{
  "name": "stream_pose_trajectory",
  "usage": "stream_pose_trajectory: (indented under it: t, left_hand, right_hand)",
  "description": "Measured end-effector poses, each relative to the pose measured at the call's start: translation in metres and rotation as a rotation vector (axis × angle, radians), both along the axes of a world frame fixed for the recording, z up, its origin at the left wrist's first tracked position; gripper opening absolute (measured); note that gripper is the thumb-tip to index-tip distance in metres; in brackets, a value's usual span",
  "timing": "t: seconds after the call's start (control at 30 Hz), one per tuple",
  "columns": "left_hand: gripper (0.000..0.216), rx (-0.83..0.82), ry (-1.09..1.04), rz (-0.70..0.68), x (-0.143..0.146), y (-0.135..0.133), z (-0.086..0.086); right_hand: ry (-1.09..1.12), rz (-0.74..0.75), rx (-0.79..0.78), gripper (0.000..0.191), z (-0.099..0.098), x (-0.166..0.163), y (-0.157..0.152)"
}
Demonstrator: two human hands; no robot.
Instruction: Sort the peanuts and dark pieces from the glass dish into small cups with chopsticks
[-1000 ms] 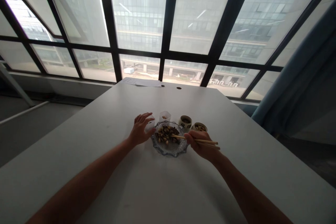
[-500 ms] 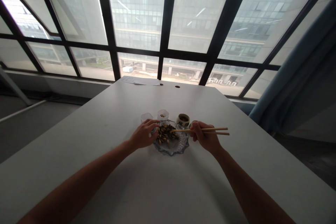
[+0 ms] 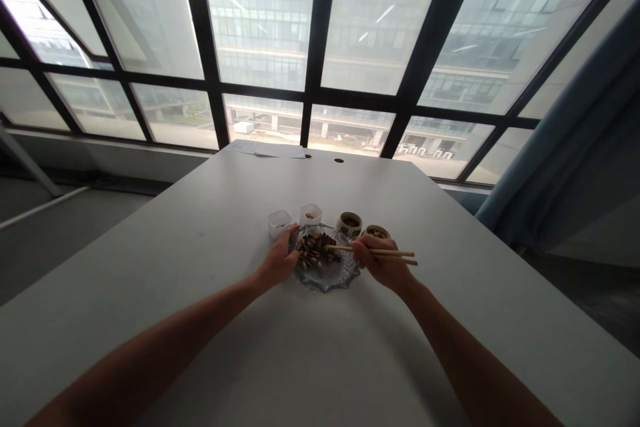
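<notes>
Wooden chopsticks (image 3: 397,253) are pinched in your right hand (image 3: 387,268), tips at the brown nuts (image 3: 311,252) inside the scalloped glass bowl (image 3: 331,275), whose left rim your left hand (image 3: 278,262) clasps, with round cups (image 3: 349,231) behind its right side.

"What sort of place is this?"
"An office, by the look of it: tall black-framed windows (image 3: 320,20) at twelve o'clock facing a glass-fronted block (image 3: 265,0), blue curtain (image 3: 570,120) at two."
"And the desk (image 3: 310,340)?"
"White, broad, papers (image 3: 273,149) at eleven, round holes (image 3: 339,160) at twelve."
</notes>
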State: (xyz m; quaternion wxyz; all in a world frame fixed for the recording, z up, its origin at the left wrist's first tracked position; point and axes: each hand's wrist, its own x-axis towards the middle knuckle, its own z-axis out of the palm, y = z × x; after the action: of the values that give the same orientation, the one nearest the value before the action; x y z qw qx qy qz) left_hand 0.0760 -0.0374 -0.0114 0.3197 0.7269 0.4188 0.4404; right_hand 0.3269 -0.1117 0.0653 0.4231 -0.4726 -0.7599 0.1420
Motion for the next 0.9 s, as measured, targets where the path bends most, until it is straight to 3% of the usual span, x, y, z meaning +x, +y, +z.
stream_pose_trajectory:
  t: [0.2, 0.37, 0.47, 0.6, 0.73, 0.9]
  left_hand:
    - [0.055, 0.060, 0.124, 0.023, -0.007, 0.001, 0.014]
    - [0.039, 0.349, 0.244, -0.008, -0.016, 0.001, 0.033]
    - [0.029, 0.506, 0.295, 0.069, -0.026, 0.012, 0.040]
    - [0.049, 0.417, 0.273, 0.226, -0.044, 0.040, 0.027]
    - [0.067, 0.241, 0.129, 0.155, -0.053, 0.060, 0.009]
    - [0.062, 0.460, 0.095, 0.148, -0.049, 0.054, 0.013]
  right_hand:
    - [0.127, -0.030, -0.050, 0.044, -0.006, 0.004, 0.002]
    - [0.397, -0.119, -0.087, 0.045, -0.011, 0.008, 0.007]
    - [0.532, -0.180, -0.096, 0.050, -0.008, 0.008, 0.010]
    - [0.596, -0.210, -0.066, 0.053, -0.003, 0.005, 0.012]
    - [0.629, -0.227, -0.009, 0.053, -0.001, -0.002, 0.009]
    - [0.626, -0.253, 0.210, 0.044, 0.004, -0.027, 0.000]
